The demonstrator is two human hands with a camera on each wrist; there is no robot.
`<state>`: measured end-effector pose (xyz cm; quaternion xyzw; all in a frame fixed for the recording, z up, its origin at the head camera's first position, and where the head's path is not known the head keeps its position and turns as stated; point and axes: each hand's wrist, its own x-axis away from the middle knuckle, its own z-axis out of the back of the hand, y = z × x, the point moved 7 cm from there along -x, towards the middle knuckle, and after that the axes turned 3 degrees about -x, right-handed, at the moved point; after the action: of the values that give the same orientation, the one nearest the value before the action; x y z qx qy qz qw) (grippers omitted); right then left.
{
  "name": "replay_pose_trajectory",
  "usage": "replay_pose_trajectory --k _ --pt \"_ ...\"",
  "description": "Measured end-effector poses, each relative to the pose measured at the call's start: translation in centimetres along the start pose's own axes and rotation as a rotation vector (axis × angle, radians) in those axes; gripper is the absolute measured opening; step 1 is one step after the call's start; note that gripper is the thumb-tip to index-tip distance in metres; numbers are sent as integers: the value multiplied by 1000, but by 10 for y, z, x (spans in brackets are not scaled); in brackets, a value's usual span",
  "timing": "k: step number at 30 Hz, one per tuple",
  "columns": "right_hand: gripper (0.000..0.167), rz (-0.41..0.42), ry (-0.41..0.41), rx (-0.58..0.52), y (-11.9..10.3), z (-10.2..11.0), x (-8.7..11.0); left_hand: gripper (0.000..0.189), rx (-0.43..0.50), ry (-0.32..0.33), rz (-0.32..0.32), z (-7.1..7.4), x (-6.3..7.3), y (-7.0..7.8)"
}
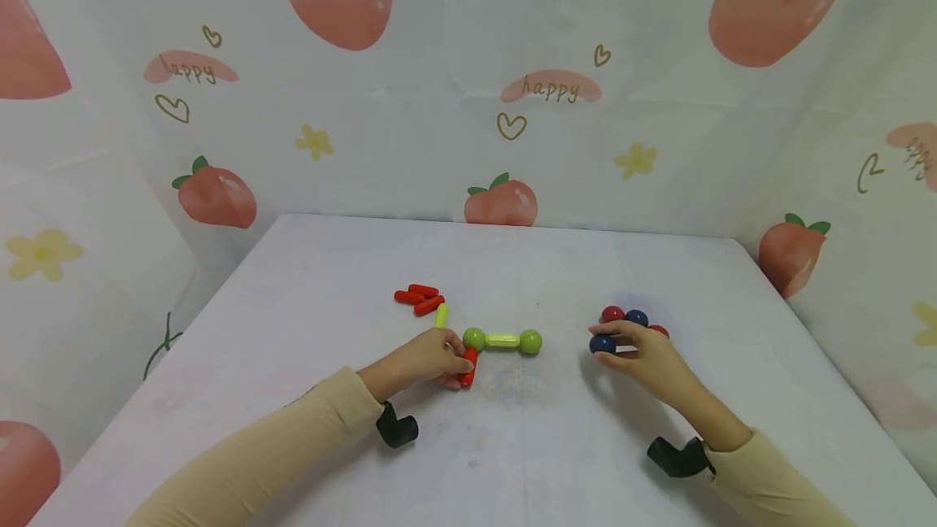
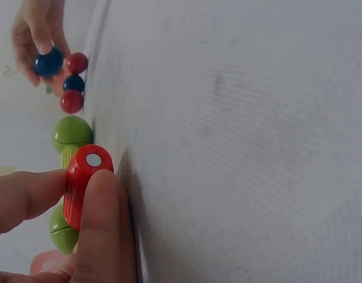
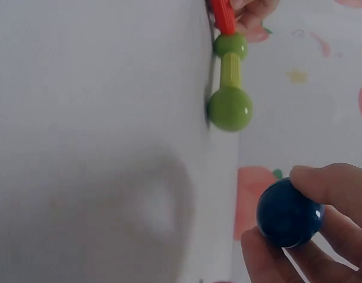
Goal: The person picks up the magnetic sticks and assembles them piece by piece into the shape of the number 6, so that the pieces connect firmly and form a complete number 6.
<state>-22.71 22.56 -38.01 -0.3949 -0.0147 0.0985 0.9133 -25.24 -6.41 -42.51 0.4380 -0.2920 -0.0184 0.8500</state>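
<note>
My left hand [image 1: 432, 356] pinches a red magnetic rod [image 1: 469, 368] between thumb and fingers. Its far end meets a green ball [image 1: 474, 337], and a silvery disc shows on its near end in the left wrist view. From that ball a yellow-green rod [image 1: 503, 341] runs to a second green ball [image 1: 530, 341]. My right hand [image 1: 647, 354] holds a dark blue ball [image 3: 289, 213] between thumb and fingers, raised off the table. Just behind that hand sit a red ball [image 1: 612, 314], another blue ball [image 1: 637, 317] and a partly hidden red ball [image 1: 660, 331].
Several loose red rods [image 1: 424, 289] lie beyond the left hand, with a yellow-green rod [image 1: 442, 315] close to its fingers. All rest on a white-covered table [image 1: 512, 454]. A patterned cloth [image 1: 439, 128] hangs behind. Black wrist mounts [image 1: 398, 427] stick out below both sleeves.
</note>
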Motion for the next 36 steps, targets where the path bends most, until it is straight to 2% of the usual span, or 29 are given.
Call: replay_pose_trajectory --k 4,20,26,36 --pt "39 -8 -20 -66 -8 -8 1 23 5 -4 -3 0 1 0" --pt "38 112 -110 -209 -48 -48 -1 24 11 -2 -3 0 0 -1" --pt "37 156 -150 -235 -63 -64 -2 24 0 -3 -6 -1 -1 -1" --pt "37 176 -212 -260 -77 -87 -2 25 -11 4 2 -1 -2 -1"
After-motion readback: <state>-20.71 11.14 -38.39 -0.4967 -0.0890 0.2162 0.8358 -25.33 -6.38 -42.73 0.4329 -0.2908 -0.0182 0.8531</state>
